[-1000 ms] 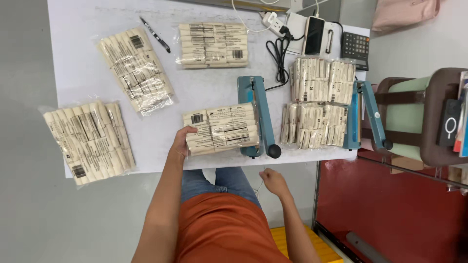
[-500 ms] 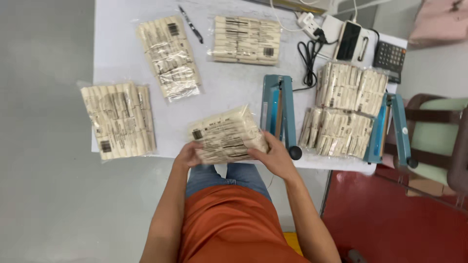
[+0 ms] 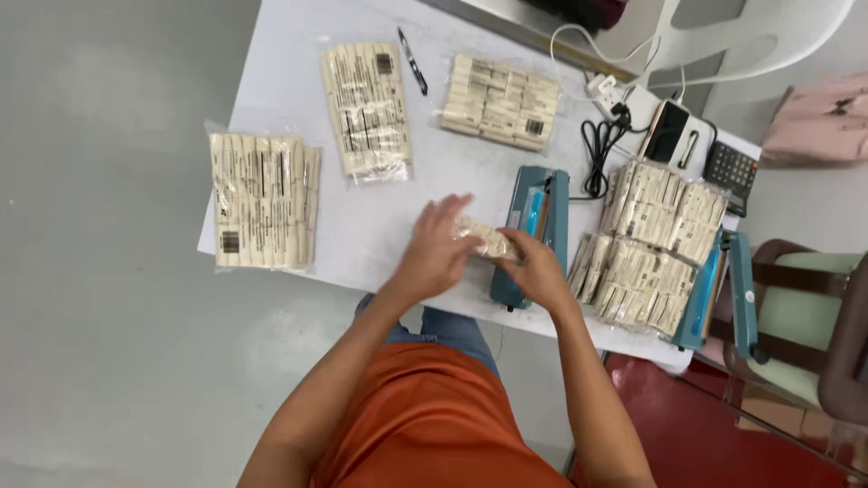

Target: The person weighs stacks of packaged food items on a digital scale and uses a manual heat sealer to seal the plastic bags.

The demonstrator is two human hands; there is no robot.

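Together, the left hand [image 3: 436, 250] and right hand [image 3: 533, 268] hold a clear bag of pale sticks [image 3: 485, 239] at centre frame, tipped on edge beside the teal heat sealer [image 3: 533, 230], likely to square its contents. Left fingers spread loosely over the bag's near face; the right hand curls closed around its other end. Both forearms reach up from the lower frame over the white table [image 3: 289, 90].

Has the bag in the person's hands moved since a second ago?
Yes. The bag, held by both the left hand and right hand, has shifted right and tilted up, toward the teal sealer.
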